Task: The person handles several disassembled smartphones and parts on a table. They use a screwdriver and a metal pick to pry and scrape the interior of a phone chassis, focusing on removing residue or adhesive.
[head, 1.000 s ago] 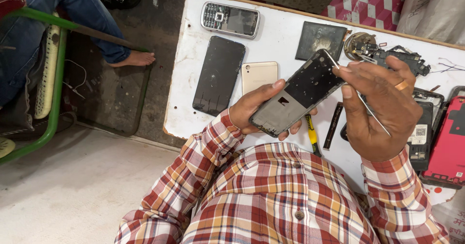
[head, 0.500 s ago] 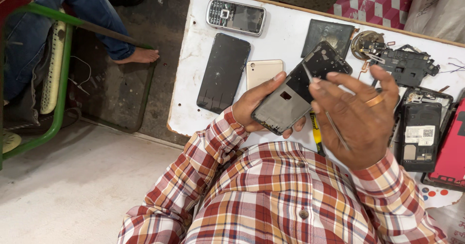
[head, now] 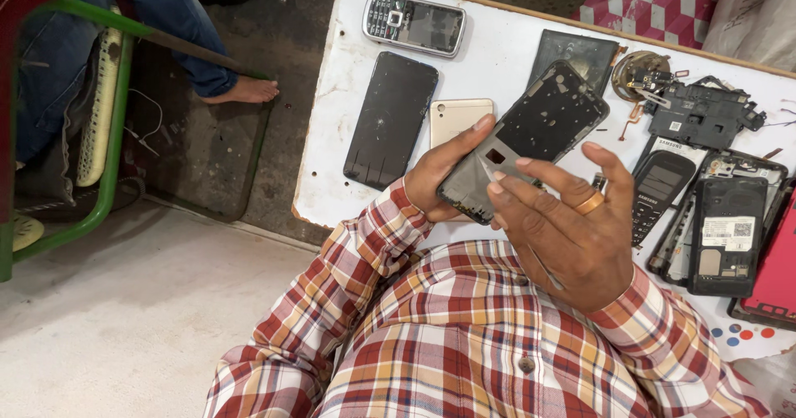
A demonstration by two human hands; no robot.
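Observation:
My left hand [head: 444,169] grips a dark opened phone housing [head: 547,123] from below and tilts it above the white table [head: 332,194]. My right hand [head: 564,235], with a ring on one finger, hovers over the housing's near end. Its fingertips touch the grey lower part. A thin metal tool [head: 547,269] shows as a line across this hand, tucked in its grip. A gold phone [head: 458,115] lies on the table, partly hidden under my left hand.
On the table lie a grey keypad phone [head: 413,23], a black screen panel [head: 390,119], a dark back cover [head: 580,53], a circuit board part [head: 701,115], a small black phone [head: 659,190] and an opened phone [head: 730,235]. At the left stand a green chair frame [head: 108,161] and another person's bare foot [head: 245,90].
My right hand has slid down from the housing's far end to its near end, the tool now tucked back along the hand. The left hand keeps hold of the housing.

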